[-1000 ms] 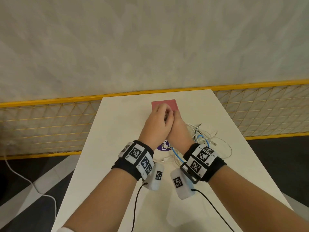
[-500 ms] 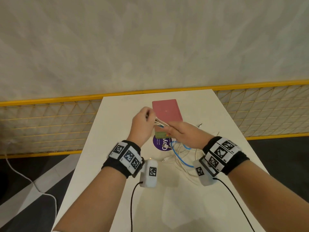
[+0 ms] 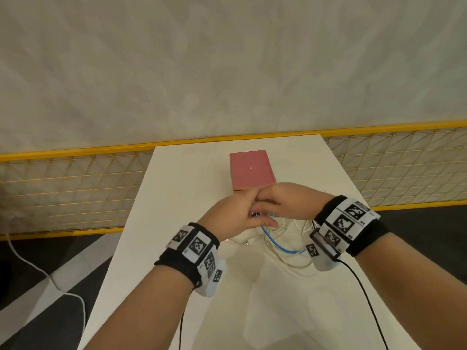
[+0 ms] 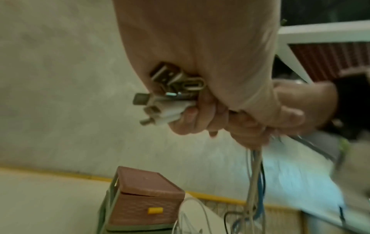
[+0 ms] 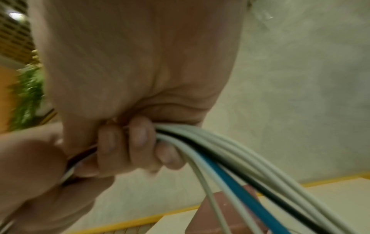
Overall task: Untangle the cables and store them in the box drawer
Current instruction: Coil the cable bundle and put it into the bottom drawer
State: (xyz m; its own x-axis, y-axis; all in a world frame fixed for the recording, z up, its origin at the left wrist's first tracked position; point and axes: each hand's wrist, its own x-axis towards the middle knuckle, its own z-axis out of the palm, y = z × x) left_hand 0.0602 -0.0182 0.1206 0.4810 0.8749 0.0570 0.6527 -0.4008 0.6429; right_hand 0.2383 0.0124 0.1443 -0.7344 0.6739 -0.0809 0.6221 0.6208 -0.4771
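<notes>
Above the white table [image 3: 177, 193], my left hand [image 3: 236, 215] and right hand [image 3: 283, 200] meet just in front of the pink drawer box [image 3: 250, 170]. My left hand [image 4: 200, 101] grips the plug ends of the cables [image 4: 166, 101], several metal connectors sticking out of the fist. My right hand [image 5: 136, 142] grips the same cable bundle [image 5: 230, 159], white strands, a blue one and a black one. Loose loops of cable [image 3: 280, 246] hang down to the table between my wrists. The box [image 4: 144, 201] has a yellow drawer handle [image 4: 155, 210]; the drawer looks closed.
A yellow-framed wire mesh fence [image 3: 75, 188] runs behind the table along a pale wall. A white cord [image 3: 38, 269] trails on the dark floor at the left. Black leads run from both wrist devices over the near table.
My hands drew apart with the cables stretched between them, then came together again in front of the box. The right wrist swung out to the right.
</notes>
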